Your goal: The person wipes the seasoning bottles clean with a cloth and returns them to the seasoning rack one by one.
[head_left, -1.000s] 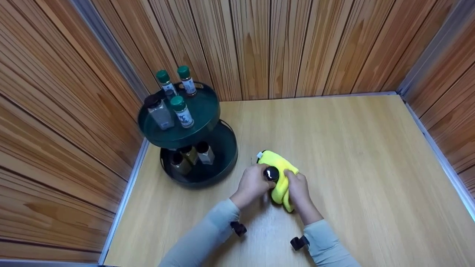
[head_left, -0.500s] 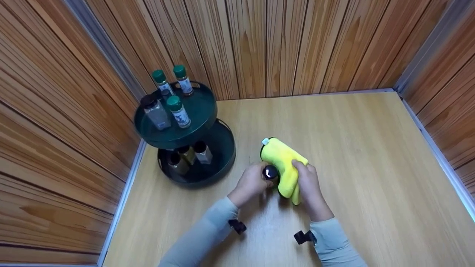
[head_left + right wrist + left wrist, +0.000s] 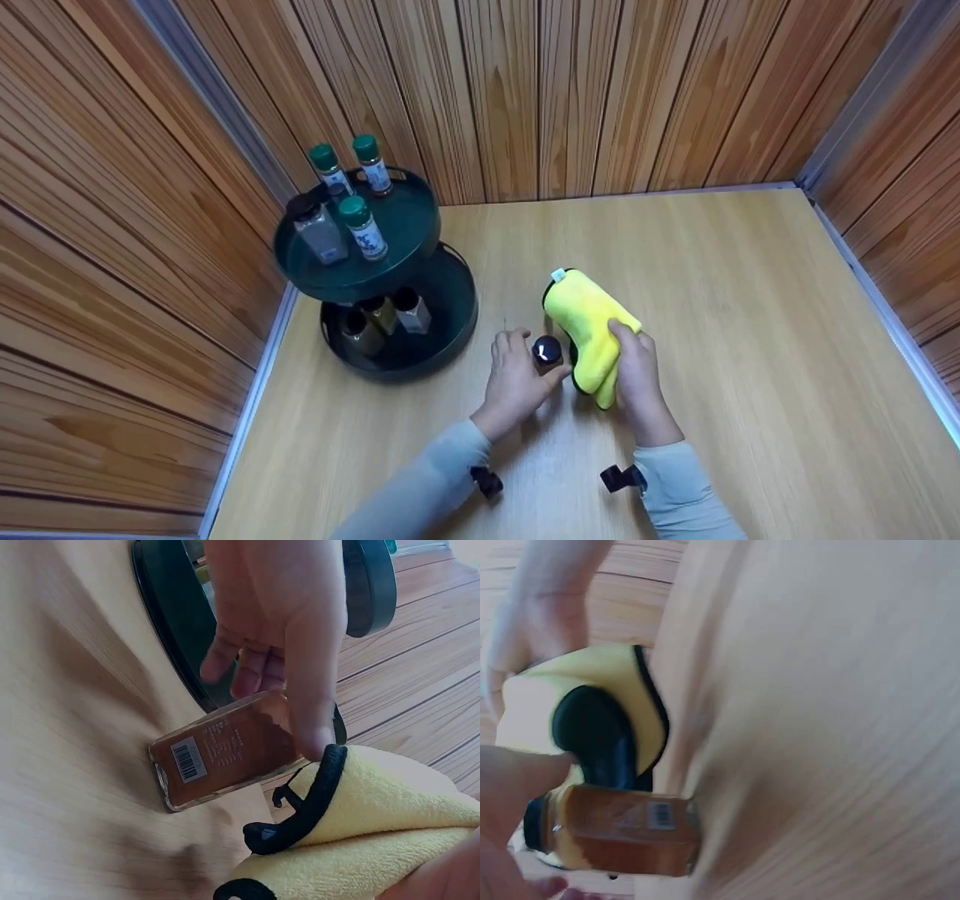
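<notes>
A spice jar (image 3: pixel 547 350) with a dark, shiny cap and reddish-brown contents stands on the wooden table. Its barcode label shows on the clear jar (image 3: pixel 225 754) in the right wrist view. Around it, my left hand (image 3: pixel 517 386) is loosened, with fingers apart and thumb beside the cap; the right wrist view shows a gap between several fingertips and the glass. My right hand (image 3: pixel 639 382) grips a folded yellow cloth (image 3: pixel 589 322) with black edging and a small white tag, just right of the jar. The cloth's lower folds are partly hidden by that hand.
On the left stands a dark green two-tier round rack (image 3: pixel 405 277). Its upper tier carries green-capped bottles (image 3: pixel 364 229) and a larger dark-capped jar (image 3: pixel 319 229); several dark-capped jars (image 3: pixel 411 310) sit below. Wood-panelled walls (image 3: pixel 525 97) enclose the table (image 3: pixel 720 300).
The right hand has drawn the yellow cloth away from the jar, to the right and slightly farther back. My left hand's fingers have loosened from the jar, which stays in place.
</notes>
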Action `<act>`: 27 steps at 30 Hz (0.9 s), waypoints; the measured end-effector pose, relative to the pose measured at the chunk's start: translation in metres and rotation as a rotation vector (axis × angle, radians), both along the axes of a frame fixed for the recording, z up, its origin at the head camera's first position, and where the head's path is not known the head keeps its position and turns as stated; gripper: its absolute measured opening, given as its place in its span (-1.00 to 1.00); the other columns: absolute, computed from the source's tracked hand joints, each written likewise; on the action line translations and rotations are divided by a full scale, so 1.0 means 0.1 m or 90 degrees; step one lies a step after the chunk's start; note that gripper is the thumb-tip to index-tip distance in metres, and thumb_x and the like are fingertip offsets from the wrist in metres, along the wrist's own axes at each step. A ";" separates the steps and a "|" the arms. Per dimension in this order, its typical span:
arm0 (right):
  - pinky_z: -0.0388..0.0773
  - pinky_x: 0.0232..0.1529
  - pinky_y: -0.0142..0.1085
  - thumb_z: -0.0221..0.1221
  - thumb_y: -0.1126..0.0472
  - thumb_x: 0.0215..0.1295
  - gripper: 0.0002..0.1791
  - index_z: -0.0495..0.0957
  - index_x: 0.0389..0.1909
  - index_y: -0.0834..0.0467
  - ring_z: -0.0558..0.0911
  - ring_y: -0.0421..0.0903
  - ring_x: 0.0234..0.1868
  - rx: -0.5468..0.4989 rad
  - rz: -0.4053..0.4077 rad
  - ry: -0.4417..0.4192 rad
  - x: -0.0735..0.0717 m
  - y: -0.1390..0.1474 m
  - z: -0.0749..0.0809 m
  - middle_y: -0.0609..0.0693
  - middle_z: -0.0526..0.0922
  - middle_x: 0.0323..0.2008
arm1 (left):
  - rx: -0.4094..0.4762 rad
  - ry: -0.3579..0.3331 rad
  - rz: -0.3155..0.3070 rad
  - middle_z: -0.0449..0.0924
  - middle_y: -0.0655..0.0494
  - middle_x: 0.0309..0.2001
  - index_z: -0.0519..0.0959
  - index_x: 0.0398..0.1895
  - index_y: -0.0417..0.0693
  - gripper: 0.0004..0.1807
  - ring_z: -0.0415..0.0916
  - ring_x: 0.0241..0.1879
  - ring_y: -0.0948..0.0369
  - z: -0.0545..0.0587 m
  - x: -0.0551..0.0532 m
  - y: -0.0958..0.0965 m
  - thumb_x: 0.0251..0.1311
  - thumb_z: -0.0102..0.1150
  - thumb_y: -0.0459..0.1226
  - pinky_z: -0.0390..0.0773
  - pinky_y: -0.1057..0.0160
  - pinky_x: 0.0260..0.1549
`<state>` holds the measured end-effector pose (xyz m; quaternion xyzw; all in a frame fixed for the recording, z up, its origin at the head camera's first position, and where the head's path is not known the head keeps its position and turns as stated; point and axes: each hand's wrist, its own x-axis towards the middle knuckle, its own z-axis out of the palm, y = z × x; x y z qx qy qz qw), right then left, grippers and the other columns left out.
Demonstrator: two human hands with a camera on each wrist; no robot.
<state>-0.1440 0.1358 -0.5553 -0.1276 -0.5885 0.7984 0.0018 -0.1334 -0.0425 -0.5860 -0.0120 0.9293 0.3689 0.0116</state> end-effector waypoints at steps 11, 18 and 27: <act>0.67 -0.25 -0.25 0.00 0.07 0.57 -0.61 0.49 -0.04 0.38 0.69 -0.10 -0.33 0.002 0.007 0.006 0.01 0.02 -0.01 0.03 0.69 -0.34 | 0.052 -0.026 0.056 0.37 0.12 -0.02 0.36 0.09 -0.03 -0.29 0.40 0.03 0.20 -0.07 -0.05 0.10 0.10 0.45 0.17 0.53 0.14 0.14; 0.66 -0.25 -0.25 0.00 0.09 0.58 -0.63 0.47 -0.02 0.38 0.69 -0.10 -0.31 -0.018 0.026 0.021 0.01 0.04 -0.04 0.04 0.69 -0.32 | 0.056 -0.012 0.033 0.45 0.03 -0.05 0.44 0.01 -0.13 -0.39 0.47 0.03 0.11 0.02 -0.09 0.04 0.03 0.53 -0.04 0.54 0.09 0.13; 0.66 -0.27 -0.28 0.03 0.10 0.55 -0.65 0.48 -0.04 0.36 0.69 -0.13 -0.35 0.002 0.021 0.011 0.00 0.04 -0.03 0.01 0.70 -0.36 | 0.015 0.031 -0.043 0.59 0.08 -0.13 0.59 -0.05 -0.11 -0.55 0.52 -0.09 0.17 0.09 -0.11 -0.06 0.03 0.47 -0.12 0.57 0.15 0.03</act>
